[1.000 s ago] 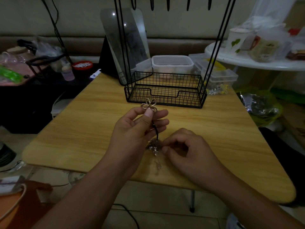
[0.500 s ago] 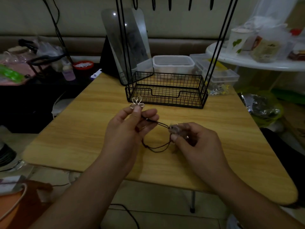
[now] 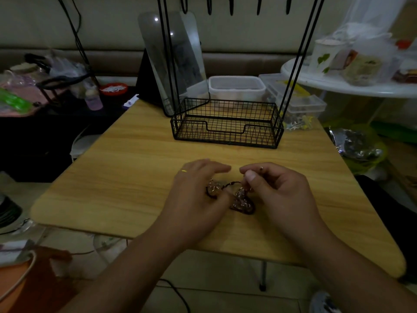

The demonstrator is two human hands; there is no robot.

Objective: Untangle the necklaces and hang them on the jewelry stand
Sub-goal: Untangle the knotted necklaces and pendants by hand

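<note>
The tangled necklaces (image 3: 242, 202), a dark cord and a pale chain, lie bunched on the wooden table (image 3: 126, 177) between my hands. My left hand (image 3: 198, 195) is palm down with straight fingers, lying over a metal pendant (image 3: 212, 188) on the cord. My right hand (image 3: 279, 190) pinches a strand of the tangle between thumb and forefinger. The black wire jewelry stand (image 3: 228, 132) is at the table's far side, its posts rising to a row of hooks (image 3: 231, 5) with nothing on them.
A mirror (image 3: 173, 57) leans behind the stand's left post. Clear plastic boxes (image 3: 237, 86) sit behind the basket. A white round table (image 3: 352, 84) with cups is at the right, and a cluttered dark shelf (image 3: 56, 91) at the left.
Both hands have come down to the table and closer together. My left hand turned palm down with the pendant under it. The cord, stretched between my hands before, is now bunched on the wood.
</note>
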